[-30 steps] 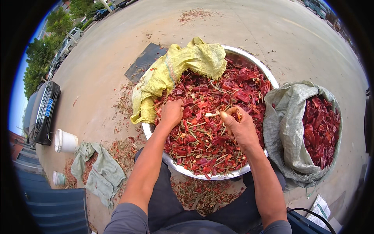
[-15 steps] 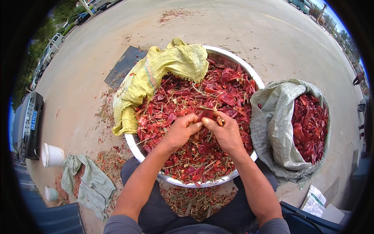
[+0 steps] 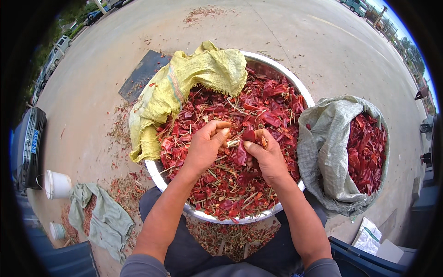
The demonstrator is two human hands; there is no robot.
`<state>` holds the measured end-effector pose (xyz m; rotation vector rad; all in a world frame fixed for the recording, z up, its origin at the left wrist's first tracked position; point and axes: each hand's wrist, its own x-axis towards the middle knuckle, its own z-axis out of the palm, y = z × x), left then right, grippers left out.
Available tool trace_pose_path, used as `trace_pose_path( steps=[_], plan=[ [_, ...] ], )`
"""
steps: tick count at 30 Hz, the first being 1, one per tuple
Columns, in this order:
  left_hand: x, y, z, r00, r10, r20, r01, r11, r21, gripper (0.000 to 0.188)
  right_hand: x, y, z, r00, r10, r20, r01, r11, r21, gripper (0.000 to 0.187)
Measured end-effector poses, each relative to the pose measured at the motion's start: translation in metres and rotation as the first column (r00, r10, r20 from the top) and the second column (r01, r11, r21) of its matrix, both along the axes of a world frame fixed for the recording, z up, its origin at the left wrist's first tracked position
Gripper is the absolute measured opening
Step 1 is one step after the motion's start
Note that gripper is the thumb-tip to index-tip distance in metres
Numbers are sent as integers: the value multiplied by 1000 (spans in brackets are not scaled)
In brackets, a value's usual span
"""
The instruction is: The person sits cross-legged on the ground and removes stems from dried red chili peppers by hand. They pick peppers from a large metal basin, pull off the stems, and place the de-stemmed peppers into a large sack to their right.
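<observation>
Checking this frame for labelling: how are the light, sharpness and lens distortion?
Head view: soft, even daylight with no hard shadows; both hands, left hand and right hand, and the red chili look sharp; fisheye bends the metal basin, with a black border around the frame.

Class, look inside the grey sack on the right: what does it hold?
The grey sack holds red dried chillies, visible through its open mouth. How deep they go is hidden by the fabric.

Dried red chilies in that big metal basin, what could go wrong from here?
Both hands, left hand and right hand, pinch one chili bare, so sting may reach skin or eyes. The basin is heaped; pieces may spill onto the littered ground.
</observation>
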<state>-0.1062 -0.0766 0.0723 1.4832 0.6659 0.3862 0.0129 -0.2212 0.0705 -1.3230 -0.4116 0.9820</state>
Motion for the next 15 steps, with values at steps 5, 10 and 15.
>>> trace_pose_path(
  steps=[5,10,15],
  plan=[
    [-17,19,-16,825,39,-564,497,427,755,28,12,1,3,969,-106,-223,144,976,164,26],
    [-14,25,-32,663,72,-746,671,384,634,16,18,-1,4,959,-202,-197,223,971,89,27],
    [-12,26,-22,832,50,-552,476,446,758,23,18,-3,20,968,-215,-127,222,974,50,20]
  ],
)
